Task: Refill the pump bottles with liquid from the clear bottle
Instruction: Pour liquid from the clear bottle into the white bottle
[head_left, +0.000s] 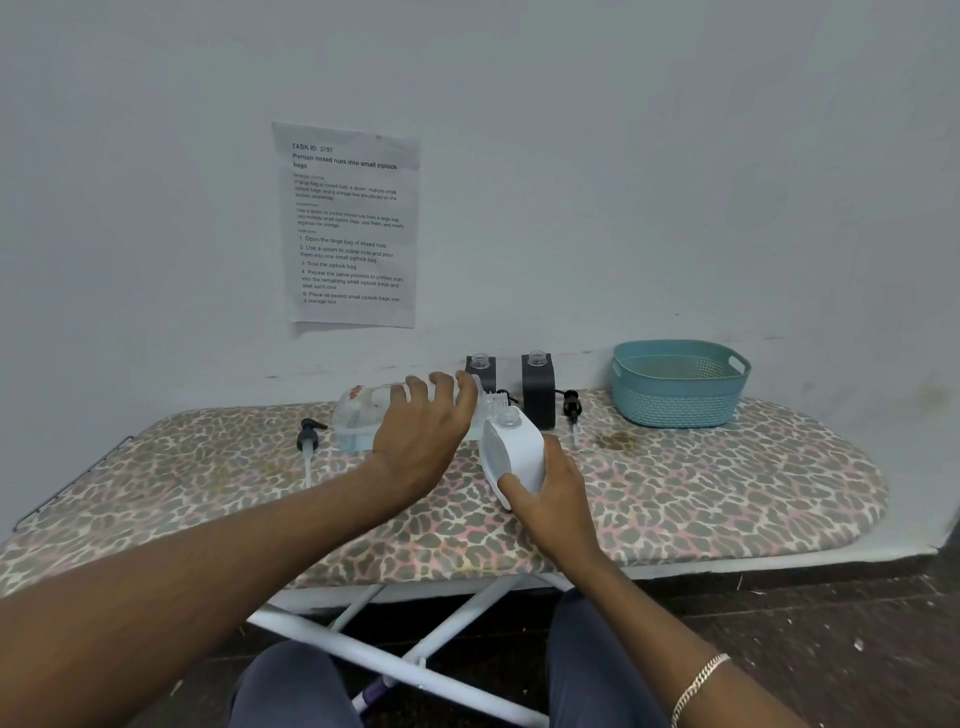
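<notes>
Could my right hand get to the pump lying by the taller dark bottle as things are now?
Probably not yet: the right hand is holding the white bottle. The pump lies close behind, nothing covering it.

Clear plastic bottle (358, 415): right half hidden behind left grip (421, 436). Small black square bottle (482, 371): lower part hidden beyond that grip. White paper sheet (353, 223): fine print unreadable.

I count three pump bottles with their necks open: one white bottle (514, 452) and two dark ones, the left dark bottle (482, 371) and the right dark bottle (538, 389). One clear bottle (363, 415). Two loose pump heads I can make out clearly (a third looks half hidden): the left pump head (310, 436) and the right pump head (571, 408). One teal basket (680, 384), one printed sheet (353, 223).
</notes>
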